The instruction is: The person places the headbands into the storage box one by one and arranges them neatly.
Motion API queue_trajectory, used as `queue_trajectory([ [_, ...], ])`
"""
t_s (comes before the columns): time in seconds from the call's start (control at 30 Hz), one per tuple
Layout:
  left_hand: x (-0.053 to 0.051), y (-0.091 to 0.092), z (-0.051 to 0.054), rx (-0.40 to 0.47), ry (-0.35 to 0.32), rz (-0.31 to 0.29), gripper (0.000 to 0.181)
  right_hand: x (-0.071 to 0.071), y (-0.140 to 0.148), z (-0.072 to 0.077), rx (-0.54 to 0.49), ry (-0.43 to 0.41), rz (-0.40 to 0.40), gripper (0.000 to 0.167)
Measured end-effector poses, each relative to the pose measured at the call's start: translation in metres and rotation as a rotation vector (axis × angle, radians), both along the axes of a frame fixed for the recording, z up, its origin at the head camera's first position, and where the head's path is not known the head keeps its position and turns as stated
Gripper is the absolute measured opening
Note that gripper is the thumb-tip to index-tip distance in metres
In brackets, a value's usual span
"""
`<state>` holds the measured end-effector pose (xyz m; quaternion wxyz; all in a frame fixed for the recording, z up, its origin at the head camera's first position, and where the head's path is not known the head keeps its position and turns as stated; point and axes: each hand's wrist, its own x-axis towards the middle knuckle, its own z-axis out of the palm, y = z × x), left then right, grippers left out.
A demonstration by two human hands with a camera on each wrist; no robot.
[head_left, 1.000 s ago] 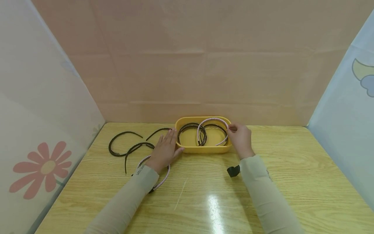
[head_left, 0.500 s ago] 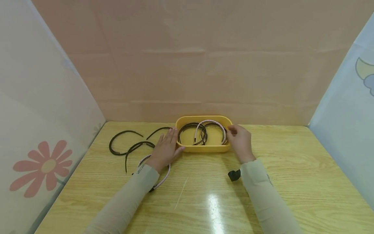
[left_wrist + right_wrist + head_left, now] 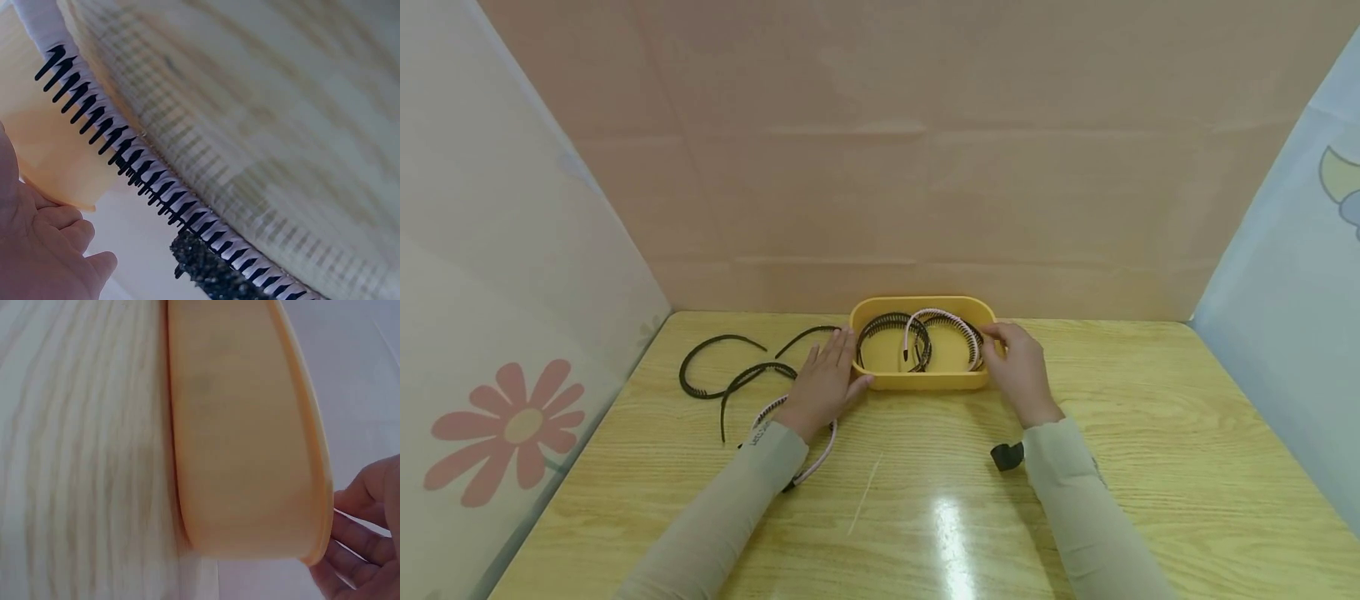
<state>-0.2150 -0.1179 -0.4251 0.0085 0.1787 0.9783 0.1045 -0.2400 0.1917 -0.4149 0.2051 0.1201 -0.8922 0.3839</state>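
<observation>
A: Where is the pink headband, and what could go wrong with it?

B: It's inside the yellow tub, toward the right end, arched across the dark headbands. I'd watch for tangling: they have comb teeth and overlap, so a tug on 1 could drag another along.

A: Could the tub itself shift?

B: Possibly. A push at the right end, with too little bracing at the left, might slide it over the table.

A: So how are the hands set?

B: The right hand is at the right rim, fingers bent at the edge, close to the pink headband. I can't tell whether they pinch the headband, pinch the rim or have let go; the tub hides part of them in the right wrist view.

A: And the left hand?

B: Spread against the tub's left end, fingers extended, thumb apart near the front corner. It grasps nothing.

A: Anything farther out?

B: A 2nd pink headband lies under the left wrist, with loose dark hoops beyond it. Its teeth might snag the sleeve if that arm were dragged sideways.
</observation>
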Motion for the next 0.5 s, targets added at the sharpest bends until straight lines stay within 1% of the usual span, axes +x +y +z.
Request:
queue_trajectory([
  [0.17,0.001,0.0,0.001,-0.002,0.006,-0.001,0.084,0.0,0.007,0.001,0.126,-0.113,0.044,0.035],
  [0.27,0.002,0.0,0.002,0.001,0.007,0.0,0.084,0.0,0.011,0.0,0.176,-0.166,0.066,0.042],
  [0.5,0.001,0.0,0.0,0.0,0.018,0.0,0.084,-0.001,0.015,-0.005,0.361,-0.186,0.103,0.06],
])
